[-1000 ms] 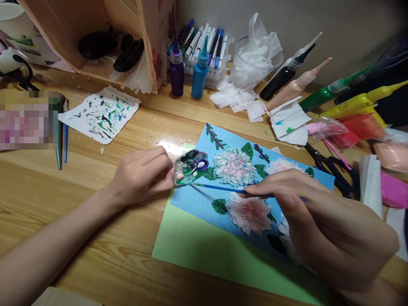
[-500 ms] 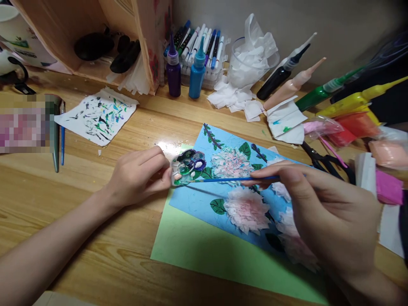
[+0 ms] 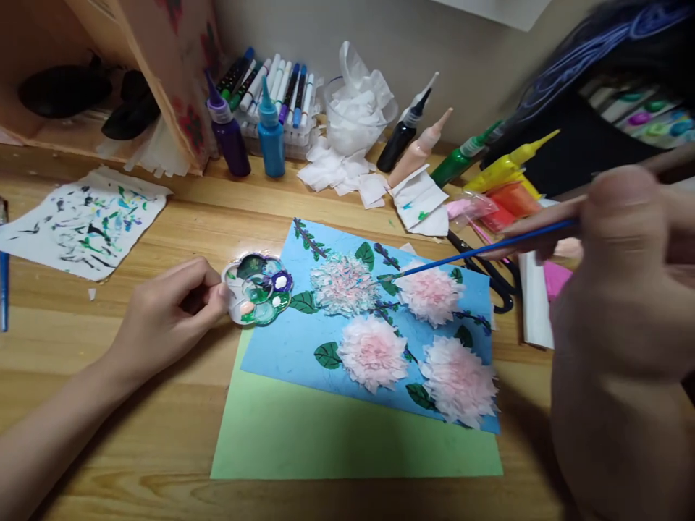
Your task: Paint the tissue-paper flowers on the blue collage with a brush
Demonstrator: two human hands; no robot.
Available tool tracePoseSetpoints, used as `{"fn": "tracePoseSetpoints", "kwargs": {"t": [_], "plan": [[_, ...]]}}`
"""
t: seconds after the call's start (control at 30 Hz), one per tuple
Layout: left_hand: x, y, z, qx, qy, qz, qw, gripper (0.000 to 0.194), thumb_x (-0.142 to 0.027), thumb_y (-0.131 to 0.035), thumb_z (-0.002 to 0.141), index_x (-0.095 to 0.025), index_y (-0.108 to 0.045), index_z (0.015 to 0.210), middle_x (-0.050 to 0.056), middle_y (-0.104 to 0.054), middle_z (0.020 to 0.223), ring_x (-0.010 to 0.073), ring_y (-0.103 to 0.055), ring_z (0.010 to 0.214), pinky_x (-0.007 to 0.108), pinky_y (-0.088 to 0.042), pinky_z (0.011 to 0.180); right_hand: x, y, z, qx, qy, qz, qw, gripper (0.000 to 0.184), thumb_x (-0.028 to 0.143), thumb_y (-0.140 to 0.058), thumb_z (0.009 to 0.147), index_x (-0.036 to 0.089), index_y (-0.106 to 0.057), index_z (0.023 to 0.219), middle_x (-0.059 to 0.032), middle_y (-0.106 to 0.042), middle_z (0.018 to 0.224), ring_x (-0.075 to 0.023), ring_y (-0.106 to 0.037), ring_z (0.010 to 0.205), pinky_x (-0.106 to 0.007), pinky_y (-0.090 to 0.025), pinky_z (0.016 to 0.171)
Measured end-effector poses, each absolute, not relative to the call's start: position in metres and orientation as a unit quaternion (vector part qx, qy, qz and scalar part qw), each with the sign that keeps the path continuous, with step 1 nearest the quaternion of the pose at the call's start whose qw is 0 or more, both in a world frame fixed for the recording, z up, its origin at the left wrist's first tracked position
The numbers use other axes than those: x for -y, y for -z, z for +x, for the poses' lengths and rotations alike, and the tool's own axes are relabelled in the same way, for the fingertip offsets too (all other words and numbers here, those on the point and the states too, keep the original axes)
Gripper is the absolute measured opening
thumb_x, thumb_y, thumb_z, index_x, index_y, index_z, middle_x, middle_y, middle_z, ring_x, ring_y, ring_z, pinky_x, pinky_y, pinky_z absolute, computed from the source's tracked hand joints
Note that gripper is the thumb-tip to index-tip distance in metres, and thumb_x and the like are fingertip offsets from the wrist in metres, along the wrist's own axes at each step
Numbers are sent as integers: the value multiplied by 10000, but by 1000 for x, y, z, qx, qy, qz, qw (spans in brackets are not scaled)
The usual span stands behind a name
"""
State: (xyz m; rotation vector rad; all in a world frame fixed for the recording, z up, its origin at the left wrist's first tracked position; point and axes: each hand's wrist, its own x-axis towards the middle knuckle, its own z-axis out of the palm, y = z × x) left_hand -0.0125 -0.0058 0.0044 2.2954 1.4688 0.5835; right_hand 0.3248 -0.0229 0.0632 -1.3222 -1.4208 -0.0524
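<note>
1. At the right, a blue paintbrush (image 3: 478, 251) is gripped by the right hand (image 3: 624, 289).
2. A palette (image 3: 235, 295) is pinched by the left hand (image 3: 166, 322).
3. The bristles (image 3: 384, 278) are seen beside the teal-tinted flower (image 3: 346, 284); touching cannot be told surely.

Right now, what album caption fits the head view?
Left hand holding a palette, right hand a blue paintbrush near paper flowers.

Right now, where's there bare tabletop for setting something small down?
Bare wood shows between the paint-smeared white sheet and the flower-covered blue card, beyond the left hand; also between the left forearm and the pale green sheet. It's crowded behind the card's right half: green plastic bottle, folded white tissue, red plastic packet.
</note>
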Motion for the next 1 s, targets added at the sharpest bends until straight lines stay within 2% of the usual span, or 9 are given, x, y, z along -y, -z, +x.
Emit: {"fn": "tracePoseSetpoints", "kwargs": {"t": [0.03, 0.17, 0.3, 0.43, 0.53, 0.67, 0.83, 1.0], "plan": [[6, -4, -13, -519, -205, 811, 175, 192, -182, -479, 835, -181, -440, 647, -47, -424, 587, 81, -377, 515, 221, -306, 512, 24, -65, 316, 605, 65, -566, 557, 238, 283, -544, 858, 311, -736, 719, 85, -597, 536, -39, -537, 501, -265, -402, 514], [5, -3, -13, -513, -207, 816, 167, 187, -179, -482, 836, -182, -453, 651, -40, -443, 601, 84, -396, 525, 218, -319, 518, 26, -70, 298, 632, 71, -590, 497, 304, 257, -520, 869, 246, -713, 634, 85, -613, 541, -18, -549, 522, -224, -417, 520], [4, -1, -14, -489, -237, 827, 144, 218, -196, -481, 846, -188, -450, 631, -48, -429, 571, 76, -376, 486, 210, -306, 490, 26, -72, 300, 617, 86, -587, 518, 297, 239, -509, 877, 243, -708, 656, 111, -613, 547, -11, -608, 587, -194, -482, 608], [3, 0, -14, -485, -238, 829, 144, 215, -190, -485, 848, -187, -455, 635, -45, -435, 575, 74, -386, 490, 207, -312, 492, 26, -72, 301, 632, 71, -582, 507, 312, 229, -513, 876, 230, -687, 618, 130, -624, 542, 12, -581, 534, -168, -467, 546], [4, 0, -15, -486, -236, 830, 141, 209, -183, -485, 848, -186, -456, 642, -43, -438, 582, 75, -393, 502, 207, -317, 499, 26, -72, 302, 634, 81, -591, 492, 303, 234, -519, 873, 227, -693, 625, 121, -634, 554, 6, -588, 551, -177, -449, 529], [4, 1, -15, -489, -232, 828, 144, 209, -165, -484, 846, -185, -454, 640, -46, -438, 584, 72, -394, 504, 201, -318, 499, 25, -71, 305, 613, 100, -583, 524, 274, 240, -525, 870, 244, -713, 671, 119, -630, 545, 0, -579, 521, -191, -443, 521], [5, 0, -16, -498, -222, 825, 148, 210, -174, -480, 851, -184, -450, 644, -49, -430, 582, 70, -386, 498, 204, -314, 500, 26, -71, 304, 636, 78, -589, 491, 279, 218, -548, 855, 230, -701, 623, 107, -645, 563, -15, -583, 545, -204, -441, 524], [5, 0, -16, -498, -223, 825, 146, 207, -172, -479, 850, -182, -453, 645, -46, -434, 587, 71, -388, 503, 204, -313, 501, 27, -72, 305, 606, 89, -591, 525, 260, 257, -538, 864, 272, -724, 683, 108, -623, 541, -11, -540, 503, -219, -417, 514]]}}
